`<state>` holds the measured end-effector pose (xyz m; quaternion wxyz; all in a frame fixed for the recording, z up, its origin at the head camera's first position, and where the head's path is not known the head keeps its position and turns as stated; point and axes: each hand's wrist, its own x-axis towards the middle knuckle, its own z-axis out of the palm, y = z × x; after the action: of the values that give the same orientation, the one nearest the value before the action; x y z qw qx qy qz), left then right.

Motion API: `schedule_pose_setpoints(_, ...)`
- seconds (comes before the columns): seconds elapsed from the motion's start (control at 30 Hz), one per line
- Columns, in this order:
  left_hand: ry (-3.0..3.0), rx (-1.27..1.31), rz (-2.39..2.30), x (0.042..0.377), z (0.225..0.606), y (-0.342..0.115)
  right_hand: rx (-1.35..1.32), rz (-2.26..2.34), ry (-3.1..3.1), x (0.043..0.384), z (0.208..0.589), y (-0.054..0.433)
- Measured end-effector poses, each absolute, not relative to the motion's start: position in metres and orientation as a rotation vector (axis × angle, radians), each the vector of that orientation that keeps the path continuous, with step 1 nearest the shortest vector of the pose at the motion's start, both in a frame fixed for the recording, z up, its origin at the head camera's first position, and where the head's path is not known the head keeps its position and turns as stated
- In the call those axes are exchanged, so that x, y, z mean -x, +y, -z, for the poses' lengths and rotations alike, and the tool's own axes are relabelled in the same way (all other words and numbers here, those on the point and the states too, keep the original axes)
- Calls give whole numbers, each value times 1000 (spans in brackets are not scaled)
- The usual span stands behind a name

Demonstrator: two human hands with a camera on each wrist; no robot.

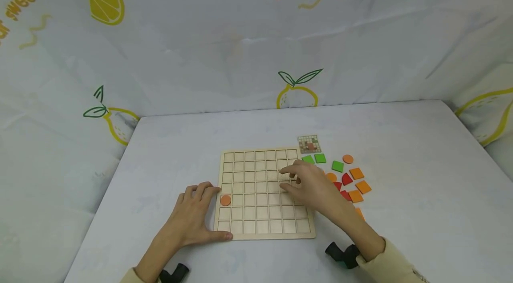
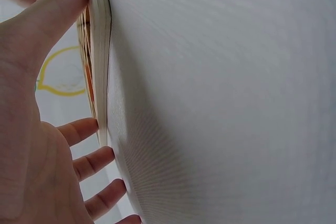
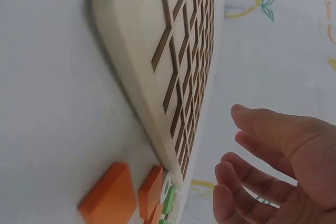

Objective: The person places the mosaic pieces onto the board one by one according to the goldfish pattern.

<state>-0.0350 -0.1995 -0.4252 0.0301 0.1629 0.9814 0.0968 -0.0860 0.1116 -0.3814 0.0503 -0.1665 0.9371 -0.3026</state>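
On the board, touched by the splayed left hand, one disc is placed; loose pieces are left. Nothing is held by the parted right hand.

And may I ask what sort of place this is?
Probably a play or recording corner closed off with cloth: a lemon-print cloth stands behind a white table, where a wooden grid board and small coloured pieces lie.
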Motion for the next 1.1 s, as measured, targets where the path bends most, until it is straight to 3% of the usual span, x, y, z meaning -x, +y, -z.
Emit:
schedule_pose_setpoints(0.53,2977,-473,-348,35,423,-199,378,849,2956,90,388,194)
schedule_pose_setpoints(1.1,2980,-487,-351,35,422,-199,225,774,2877,97,401,203)
